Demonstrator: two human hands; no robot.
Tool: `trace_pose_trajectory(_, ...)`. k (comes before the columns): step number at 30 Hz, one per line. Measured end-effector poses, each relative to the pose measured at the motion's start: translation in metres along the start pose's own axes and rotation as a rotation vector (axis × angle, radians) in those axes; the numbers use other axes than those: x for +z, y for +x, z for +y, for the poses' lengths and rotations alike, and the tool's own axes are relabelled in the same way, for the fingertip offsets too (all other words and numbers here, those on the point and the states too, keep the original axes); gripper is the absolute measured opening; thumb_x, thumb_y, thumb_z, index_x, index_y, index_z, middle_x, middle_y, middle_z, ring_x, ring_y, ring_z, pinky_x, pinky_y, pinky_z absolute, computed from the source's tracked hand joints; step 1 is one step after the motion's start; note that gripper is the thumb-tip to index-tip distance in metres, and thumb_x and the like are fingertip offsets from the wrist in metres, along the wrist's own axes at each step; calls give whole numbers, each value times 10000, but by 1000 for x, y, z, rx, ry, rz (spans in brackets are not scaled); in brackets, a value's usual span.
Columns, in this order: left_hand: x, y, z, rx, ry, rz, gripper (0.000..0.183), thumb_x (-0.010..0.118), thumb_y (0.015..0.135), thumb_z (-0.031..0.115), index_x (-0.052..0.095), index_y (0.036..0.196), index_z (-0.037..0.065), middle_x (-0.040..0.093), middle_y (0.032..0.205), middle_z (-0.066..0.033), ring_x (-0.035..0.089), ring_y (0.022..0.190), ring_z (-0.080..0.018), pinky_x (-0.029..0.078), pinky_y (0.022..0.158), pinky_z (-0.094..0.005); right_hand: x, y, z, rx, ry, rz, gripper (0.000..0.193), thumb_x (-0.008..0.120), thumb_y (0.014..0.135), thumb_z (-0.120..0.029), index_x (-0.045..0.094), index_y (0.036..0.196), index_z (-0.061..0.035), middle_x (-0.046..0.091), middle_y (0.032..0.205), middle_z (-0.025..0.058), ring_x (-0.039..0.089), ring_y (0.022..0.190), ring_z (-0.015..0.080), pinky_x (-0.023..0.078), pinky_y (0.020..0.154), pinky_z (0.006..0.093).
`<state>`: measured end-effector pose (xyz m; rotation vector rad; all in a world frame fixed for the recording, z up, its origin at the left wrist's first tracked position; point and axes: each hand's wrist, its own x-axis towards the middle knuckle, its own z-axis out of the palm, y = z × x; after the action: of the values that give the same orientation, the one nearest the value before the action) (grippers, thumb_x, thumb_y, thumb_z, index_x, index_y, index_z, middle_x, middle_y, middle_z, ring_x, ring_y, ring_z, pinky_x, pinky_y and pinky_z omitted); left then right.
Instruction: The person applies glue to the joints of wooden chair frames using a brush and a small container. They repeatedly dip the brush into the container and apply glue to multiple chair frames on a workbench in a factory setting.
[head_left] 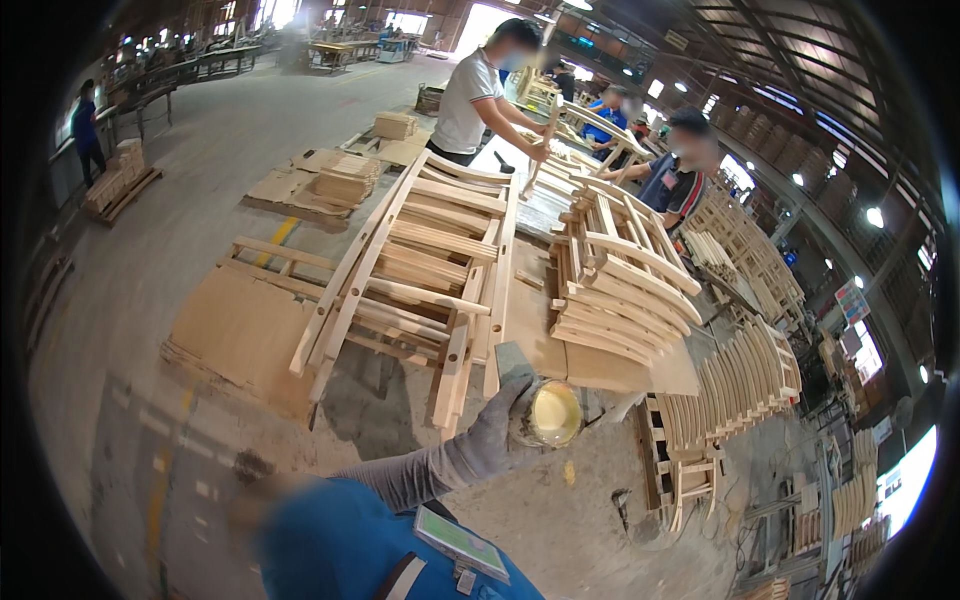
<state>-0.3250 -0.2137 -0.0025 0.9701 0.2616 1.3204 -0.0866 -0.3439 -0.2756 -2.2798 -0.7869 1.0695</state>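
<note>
My left hand [493, 432], in a grey glove with a grey sleeve, is closed around a round, clear-looking container [552, 414]. Pale yellow stuff shows inside it, and its mouth faces up toward me. A flat grey-green piece [515, 362] sticks up beside the gloved fingers; whether the hand grips it too is unclear. Just past the container, a pale shape [615, 409] is too blurred to name. Beyond the hand stands a stack of wooden chair frames [420, 265] with slats. My right hand does not show.
Curved wooden chair parts [625, 285] are piled on cardboard to the right. Cardboard sheets [240, 320] cover a low stack at left. Across the workbench a person in white [472, 100] handles a chair frame; another [665, 180] stands opposite. More chair backs [735, 370] line a pallet at right.
</note>
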Motion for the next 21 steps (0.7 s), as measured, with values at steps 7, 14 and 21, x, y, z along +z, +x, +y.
trace_pose_trajectory(7, -7, 10, -12, -342, -780, 27, 432, 313, 968, 410, 471, 1221, 97, 536, 1191, -82, 518, 1123, -236, 437, 958, -407, 1, 1, -3, 20, 37, 2, 201, 579, 779, -170, 597, 917, -26, 633, 805, 95, 597, 775, 186, 472, 662, 309)
trace_pose_trajectory(14, 0, 11, -5, -324, -684, 30, 398, 329, 968, 399, 470, 1200, 108, 554, 1157, -83, 541, 1092, -245, 469, 919, -423, -4, 2, 1, 32, 66, 23, 203, 576, 781, -162, 591, 928, -21, 630, 808, 96, 594, 781, 186, 472, 669, 310)
trace_pose_trajectory(21, 4, 13, -15, -378, -732, 39, 387, 351, 959, 400, 499, 1173, 114, 561, 1148, -81, 567, 1041, -253, 485, 881, -444, -10, 4, 8, 50, 91, 52, 207, 574, 784, -153, 584, 939, -16, 627, 811, 98, 591, 788, 185, 471, 676, 311)
